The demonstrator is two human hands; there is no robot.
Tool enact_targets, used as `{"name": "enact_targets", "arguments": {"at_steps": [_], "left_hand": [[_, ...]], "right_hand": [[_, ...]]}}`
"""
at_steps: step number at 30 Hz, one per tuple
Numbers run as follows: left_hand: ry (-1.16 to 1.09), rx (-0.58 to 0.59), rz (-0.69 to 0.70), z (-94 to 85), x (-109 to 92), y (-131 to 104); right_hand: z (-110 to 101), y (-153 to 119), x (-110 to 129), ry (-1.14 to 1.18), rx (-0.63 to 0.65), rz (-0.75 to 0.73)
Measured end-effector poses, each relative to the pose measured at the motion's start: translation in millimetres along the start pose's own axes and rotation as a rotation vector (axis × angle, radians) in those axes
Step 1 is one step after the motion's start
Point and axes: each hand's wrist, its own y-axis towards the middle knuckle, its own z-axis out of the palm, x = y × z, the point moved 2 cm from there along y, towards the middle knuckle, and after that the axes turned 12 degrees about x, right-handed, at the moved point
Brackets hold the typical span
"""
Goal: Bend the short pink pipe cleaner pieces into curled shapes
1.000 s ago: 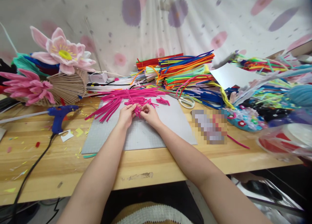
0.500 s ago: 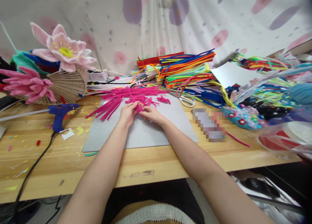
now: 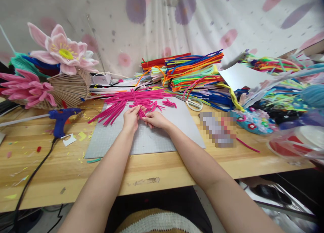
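Between my two hands are magenta pipe cleaners [image 3: 141,113], their upper ends sticking out beyond my fingers. My left hand [image 3: 131,119] is closed around them from the left. The fingertips of my right hand [image 3: 155,120] pinch the lower part of the same pipe cleaners; how many strands there are cannot be told. Just beyond my hands, a loose pile of magenta pipe cleaners [image 3: 116,112] lies across the grey cutting mat [image 3: 167,143]. A smaller cluster of short magenta pieces [image 3: 169,103] rests right of the pile.
A blue glue gun [image 3: 60,120] stands at the left, its cable running down the table. White-handled scissors [image 3: 194,105] lie right of the mat. Bundles of coloured pipe cleaners [image 3: 194,69] are stacked behind. Pink flowers [image 3: 65,52] stand at the back left, a plastic-wrapped tub [image 3: 291,143] at the right.
My hands have shifted very slightly left, with the right fingers a little lower on the pipe cleaners. The grip of both hands persists, and the things on the table stay put.
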Motion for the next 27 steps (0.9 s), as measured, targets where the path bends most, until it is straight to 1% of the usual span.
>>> {"name": "enact_targets", "arguments": {"at_steps": [2, 4, 6, 8, 10, 11, 12, 14, 15, 16, 18, 20, 24, 27], "left_hand": [[0.005, -0.004, 0.021, 1.8, 0.7, -1.0], [0.012, -0.002, 0.020, 3.3, 0.6, -1.8], [0.020, -0.008, 0.012, 3.4, -1.7, -2.2], [0.027, -0.015, -0.001, 2.0, -6.2, -2.2], [0.048, 0.012, -0.050, 0.4, -11.1, -2.1], [0.067, 0.047, -0.097, -0.1, -12.9, -2.2], [0.088, 0.093, -0.153, -0.2, -13.9, -2.5], [0.127, 0.196, -0.263, 0.9, -14.1, -4.1], [0.142, 0.244, -0.306, 2.0, -13.4, -5.3], [0.156, 0.285, -0.340, 3.4, -12.3, -6.6], [0.187, 0.344, -0.391, 6.0, -9.0, -9.1], [0.211, 0.372, -0.417, 7.9, -5.3, -10.7], [0.185, 0.382, -0.395, 9.2, 0.3, -10.3], [0.165, 0.384, -0.391, 11.2, 3.0, -9.8]], "right_hand": [[1.7, 1.7, -0.5, 0.074, 0.053, 0.065], [3.9, 3.7, -1.0, 0.110, 0.071, 0.099], [4.5, 4.0, -0.8, 0.097, 0.075, 0.114], [2.1, 0.7, -0.2, 0.065, 0.132, 0.126], [-4.8, -5.9, 0.4, 0.054, 0.223, 0.117], [-10.2, -9.6, 0.6, 0.065, 0.232, 0.091], [-17.0, -13.0, 0.7, 0.093, 0.180, 0.047], [-30.9, -18.1, -0.1, 0.229, -0.041, -0.048], [-35.3, -19.2, -0.9, 0.322, -0.119, -0.095], [-37.7, -19.1, -1.7, 0.411, -0.169, -0.135], [-36.7, -16.0, -2.6, 0.543, -0.186, -0.189], [-31.7, -11.3, -3.1, 0.598, -0.178, -0.202], [-24.8, -3.5, -6.1, 0.644, -0.262, -0.157], [-23.9, 1.6, -9.0, 0.745, -0.286, -0.117]]}}
